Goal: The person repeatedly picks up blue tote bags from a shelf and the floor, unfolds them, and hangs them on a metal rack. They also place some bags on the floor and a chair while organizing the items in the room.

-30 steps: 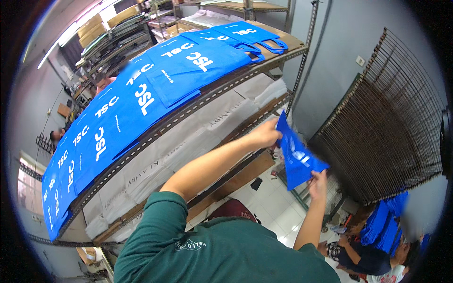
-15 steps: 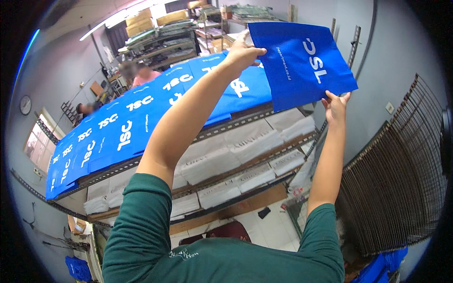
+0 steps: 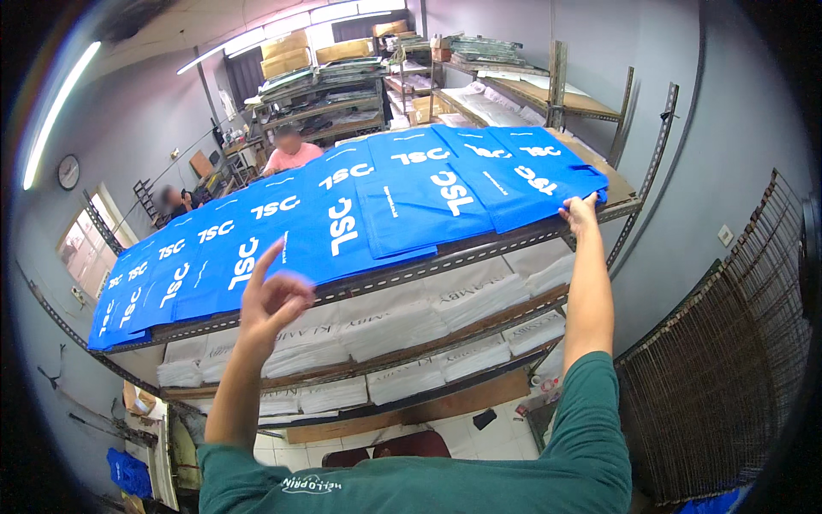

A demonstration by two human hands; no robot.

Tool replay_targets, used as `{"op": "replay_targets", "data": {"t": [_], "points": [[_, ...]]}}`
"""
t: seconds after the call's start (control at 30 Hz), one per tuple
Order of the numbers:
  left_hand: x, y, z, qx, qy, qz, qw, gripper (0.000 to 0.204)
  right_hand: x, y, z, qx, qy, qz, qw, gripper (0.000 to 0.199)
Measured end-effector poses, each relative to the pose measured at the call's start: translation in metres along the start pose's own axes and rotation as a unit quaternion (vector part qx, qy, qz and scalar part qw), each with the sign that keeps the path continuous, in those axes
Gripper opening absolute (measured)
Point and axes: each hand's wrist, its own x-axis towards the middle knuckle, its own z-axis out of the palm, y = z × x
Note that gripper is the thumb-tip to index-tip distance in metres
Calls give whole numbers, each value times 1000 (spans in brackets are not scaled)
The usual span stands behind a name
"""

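Observation:
Several blue fabric bags (image 3: pixel 360 214) with white lettering lie flat in overlapping rows on the top shelf of a metal rack (image 3: pixel 479 257). My right hand (image 3: pixel 580 212) is stretched out to the rack's right end, fingers resting on the corner of the rightmost blue bag (image 3: pixel 548 176). My left hand (image 3: pixel 272 295) is raised in the air in front of the shelf edge, fingers loosely spread and holding nothing. Both arms wear green sleeves.
Lower shelves hold stacks of white folded fabric (image 3: pixel 445 300). A dark wire grid rack (image 3: pixel 728 343) leans at the right wall. Two people (image 3: pixel 289 150) sit behind the rack, with more shelving (image 3: pixel 342 77) beyond. More blue bags (image 3: pixel 128 471) lie on the floor at lower left.
The blue bag I held up in both hands now lies flat on the right end of the top shelf. My left hand has let go and drawn back; my right stays on it.

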Motion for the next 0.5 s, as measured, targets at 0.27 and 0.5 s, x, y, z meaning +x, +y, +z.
{"op": "replay_targets", "data": {"t": [0.27, 0.5], "points": [[-111, -39, -56, 11, 213, -131, 968, 65, 9, 12, 8, -38, -15, 35, 999, 73], [-117, -40, -49, 15, 205, -127, 970, 59, -5, 8, 7, -123, 68, 12, 990, 72]]}}
